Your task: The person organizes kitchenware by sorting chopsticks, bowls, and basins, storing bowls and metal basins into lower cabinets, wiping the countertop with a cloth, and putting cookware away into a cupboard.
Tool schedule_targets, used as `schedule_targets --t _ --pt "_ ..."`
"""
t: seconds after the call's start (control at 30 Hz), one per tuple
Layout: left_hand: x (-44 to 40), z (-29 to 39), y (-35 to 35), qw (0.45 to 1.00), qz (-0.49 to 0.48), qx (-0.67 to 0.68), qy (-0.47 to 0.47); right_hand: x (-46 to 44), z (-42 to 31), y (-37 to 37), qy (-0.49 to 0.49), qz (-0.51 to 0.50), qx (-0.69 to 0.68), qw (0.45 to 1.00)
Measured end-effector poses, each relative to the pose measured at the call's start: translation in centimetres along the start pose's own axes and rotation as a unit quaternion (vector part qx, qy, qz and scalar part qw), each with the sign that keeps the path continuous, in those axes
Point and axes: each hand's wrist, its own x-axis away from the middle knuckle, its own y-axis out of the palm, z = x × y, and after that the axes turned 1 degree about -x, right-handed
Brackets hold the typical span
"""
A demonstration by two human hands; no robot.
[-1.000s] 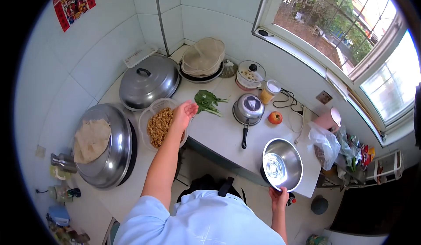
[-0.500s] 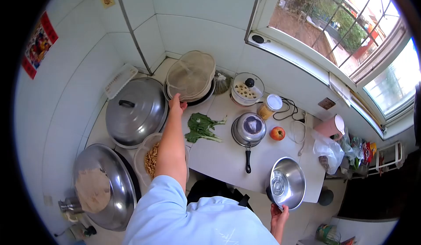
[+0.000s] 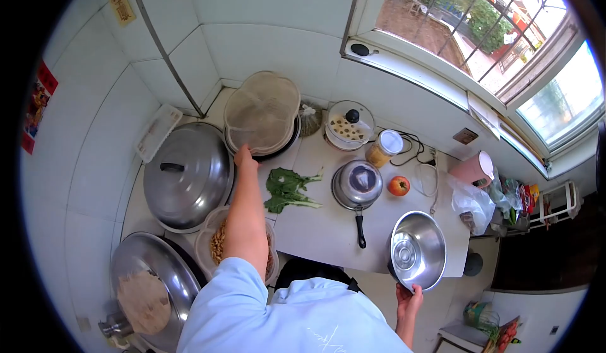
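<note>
My left hand is closed on the near edge of a scalloped, translucent plastic lid. The lid lies over a dark round pan in the back corner, covering most of it. In my right hand is the rim of a shiny steel bowl, tilted with its hollow side facing up and toward me, at the counter's front edge. Below my left forearm, a scalloped plastic tray holds what look like peanuts, partly hidden by the arm. Green leaves lie right of that forearm.
Large domed steel lids stand at the left. On the counter are an upturned saucepan, an apple, a jar, a glass-lidded pot and a cable. A pink jug and plastic bags sit at the right.
My left hand has closed on the plastic lid's edge, and the lid has shifted slightly toward me. The view has moved a little. The right hand keeps hold of the steel bowl.
</note>
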Motion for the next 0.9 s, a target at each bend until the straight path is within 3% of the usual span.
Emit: schedule_targets --t 0.07,0.13,0.27,0.37,0.4,0.6,0.67,0.9 --pt "-2.7 -0.5 -0.6 0.995 -0.056 0.057 -0.054 -0.1 0.1 0.1 -0.004 0.006 0.003 1.000" --pt "-3.7 -0.8 -1.3 0.995 -0.061 0.055 -0.049 0.0 0.1 0.2 -0.007 0.017 0.001 1.000" --pt "-5.0 -1.6 -2.7 0.994 -0.094 0.024 0.057 -0.2 0.3 0.1 -0.005 -0.011 0.004 1.000" --pt "-10.8 -2.3 -4.4 0.984 -0.171 0.052 0.009 -1.2 0.7 -0.9 -0.002 -0.001 0.004 1.000" --pt "-8.7 -1.2 -4.7 0.989 -0.150 0.014 -0.008 -1.3 0.7 -0.9 -0.013 0.005 0.011 1.000" --pt "2.5 2.6 -8.6 0.950 -0.299 -0.075 0.037 -2.6 1.4 -1.4 -0.043 0.020 0.047 0.998" --pt "5.7 2.8 -9.0 0.949 -0.291 -0.121 0.021 -3.0 1.3 -1.7 -0.037 0.015 0.041 0.998" --pt "17.2 -4.9 -7.7 0.893 -0.401 -0.197 -0.056 -4.4 1.8 -3.0 -0.023 -0.009 0.022 0.999"
